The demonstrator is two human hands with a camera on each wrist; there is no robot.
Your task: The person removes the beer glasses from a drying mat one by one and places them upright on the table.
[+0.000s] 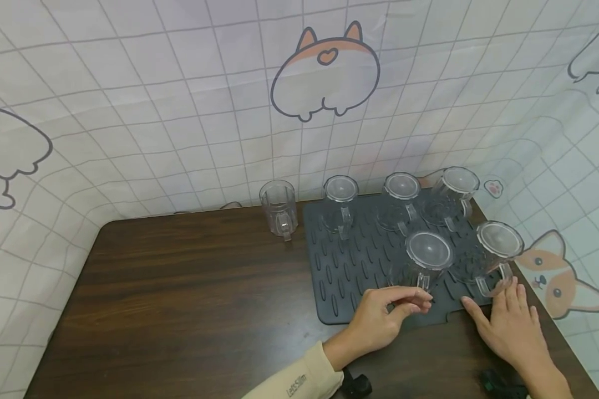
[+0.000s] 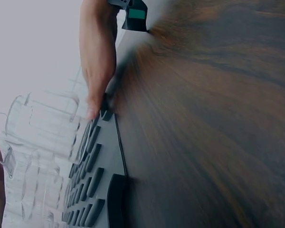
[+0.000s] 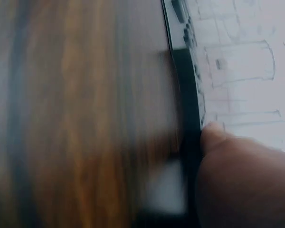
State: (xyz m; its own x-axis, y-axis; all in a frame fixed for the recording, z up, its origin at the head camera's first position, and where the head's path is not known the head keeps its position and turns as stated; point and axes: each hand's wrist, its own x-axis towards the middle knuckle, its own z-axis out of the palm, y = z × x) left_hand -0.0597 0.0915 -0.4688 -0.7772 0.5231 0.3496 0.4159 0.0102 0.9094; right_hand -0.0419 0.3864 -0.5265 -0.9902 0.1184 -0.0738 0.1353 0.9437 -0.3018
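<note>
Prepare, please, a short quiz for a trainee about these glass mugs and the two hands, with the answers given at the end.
1. How many mugs stand on the mat?
2. True or false: the lone mug beside the mat is upside down.
3. Fill the gap: the hand with straight fingers is the ___ one.

Key:
1. Five.
2. False; the lone mug stands upright.
3. Right; the right hand.

Dark wood-grain table bordered at far, left and right edges by wrinkled white wall covering with gray grid. Cartoon corgi rump above far edge; corgi face beside right edge; pink paw print near far right corner. Pale light.
</note>
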